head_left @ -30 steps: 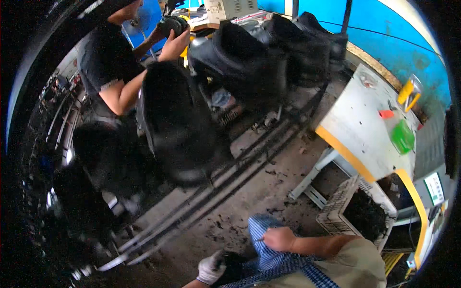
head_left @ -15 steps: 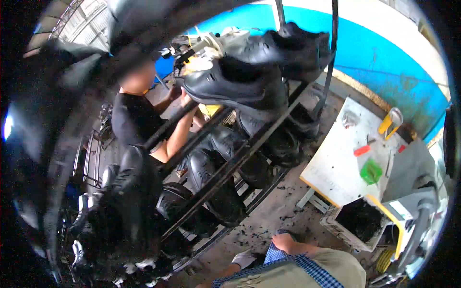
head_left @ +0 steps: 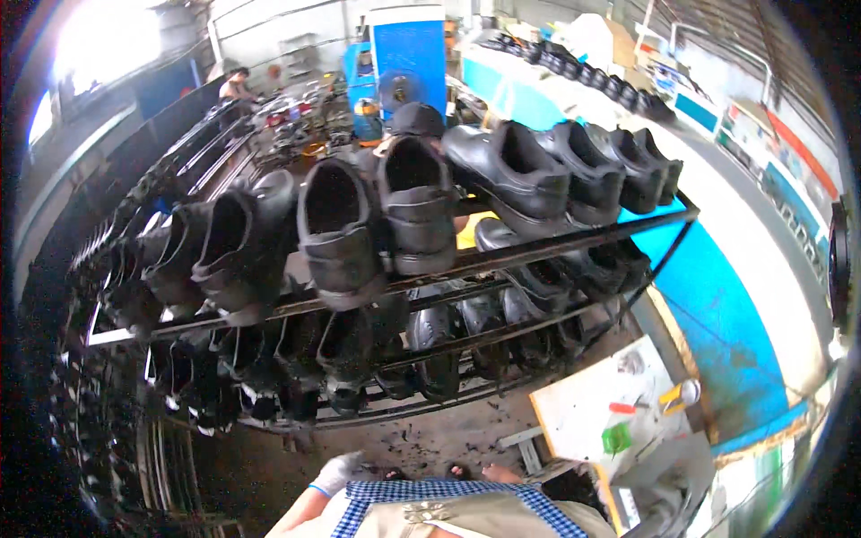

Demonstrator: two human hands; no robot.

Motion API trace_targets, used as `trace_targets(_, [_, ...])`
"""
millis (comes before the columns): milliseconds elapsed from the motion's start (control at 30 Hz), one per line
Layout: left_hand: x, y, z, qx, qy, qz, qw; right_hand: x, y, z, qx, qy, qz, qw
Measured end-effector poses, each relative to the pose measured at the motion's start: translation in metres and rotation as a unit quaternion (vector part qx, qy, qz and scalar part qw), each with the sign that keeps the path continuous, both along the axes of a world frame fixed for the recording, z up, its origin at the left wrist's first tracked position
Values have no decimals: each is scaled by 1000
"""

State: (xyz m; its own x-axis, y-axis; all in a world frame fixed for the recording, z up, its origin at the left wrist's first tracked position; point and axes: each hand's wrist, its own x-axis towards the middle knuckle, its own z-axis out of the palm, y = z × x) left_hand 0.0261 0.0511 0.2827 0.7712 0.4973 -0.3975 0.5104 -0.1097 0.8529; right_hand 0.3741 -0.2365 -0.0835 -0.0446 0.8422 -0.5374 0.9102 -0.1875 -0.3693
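My left hand [head_left: 339,472], in a white glove with a blue band at the wrist, hangs low beside the checked apron [head_left: 395,490]. Its fingers look loosely extended, with nothing seen in them. Only a small bare patch of my right hand [head_left: 499,473] shows past the apron; its fingers are hidden. Neither hand touches the shoes. Ahead stands a black metal rack [head_left: 484,261] with rows of black shoes on its tiers. On top, a shoe [head_left: 417,211] and its neighbour [head_left: 336,242] have their heels toward me.
A white table [head_left: 574,408] at the right carries a green item [head_left: 616,438], a red-handled tool [head_left: 622,408] and a yellow container [head_left: 679,397]. A person in a dark cap [head_left: 417,119] is behind the rack. Scraps litter the floor [head_left: 421,435]. More shoes line a far counter [head_left: 592,76].
My view has lifted and pulled back, showing the whole rack and the room beyond. The person behind it is now mostly hidden by shoes. My right hand has become mostly hidden.
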Motion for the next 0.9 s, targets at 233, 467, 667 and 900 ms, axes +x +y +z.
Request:
trace_targets(233, [-39,4,92,188,-162,185,951,30,-14,21,99,-51,19,994])
trace_targets(467, [-92,76,177,497,-371,166,767,-87,-28,-18,-40,82,-397,913])
trace_targets(667, [-188,144,249,604,-329,352,634,-191,41,27,-90,87,-353,927])
trace_targets(900, [-211,247,323,579,-447,300,612,-256,118,162,-57,214,-399,890])
